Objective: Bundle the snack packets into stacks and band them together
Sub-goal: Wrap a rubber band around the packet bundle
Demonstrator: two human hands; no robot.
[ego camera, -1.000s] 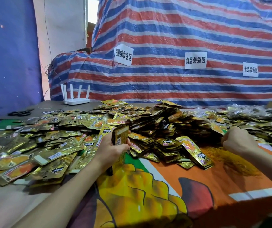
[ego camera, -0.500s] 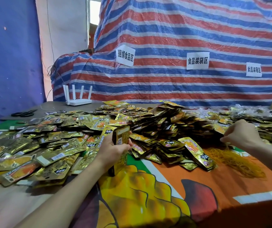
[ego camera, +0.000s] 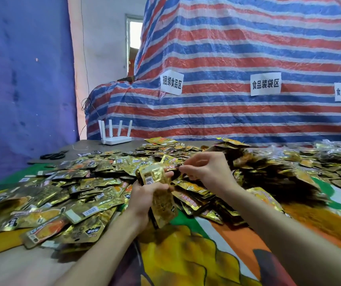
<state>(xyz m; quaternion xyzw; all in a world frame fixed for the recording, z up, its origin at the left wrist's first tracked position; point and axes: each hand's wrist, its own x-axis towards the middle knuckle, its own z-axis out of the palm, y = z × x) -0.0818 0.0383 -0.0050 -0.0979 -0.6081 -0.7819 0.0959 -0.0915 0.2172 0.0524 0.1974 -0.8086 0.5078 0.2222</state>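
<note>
Stack (ego camera: pixel 158 182) upright in left hand (ego camera: pixel 142 195), fingers curled round it, over loose packets (ego camera: pixel 72 182) on counter (ego camera: pixel 206 254). Right hand (ego camera: pixel 208 172) just beside stack top, fingers pinched together; cannot tell what they hold.

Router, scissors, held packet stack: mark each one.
router (ego camera: pixel 116 139): head view, on its white base.
scissors (ego camera: pixel 53 156): head view, on the black handles.
packet stack (ego camera: pixel 154 177): head view, on its upper front face.

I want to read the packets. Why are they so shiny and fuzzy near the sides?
Head view: the foil packets bounce light back as glare; the wide lens stretches and smears the sides; the stack in the left hand, mid-picture, looks sharpest.
</note>
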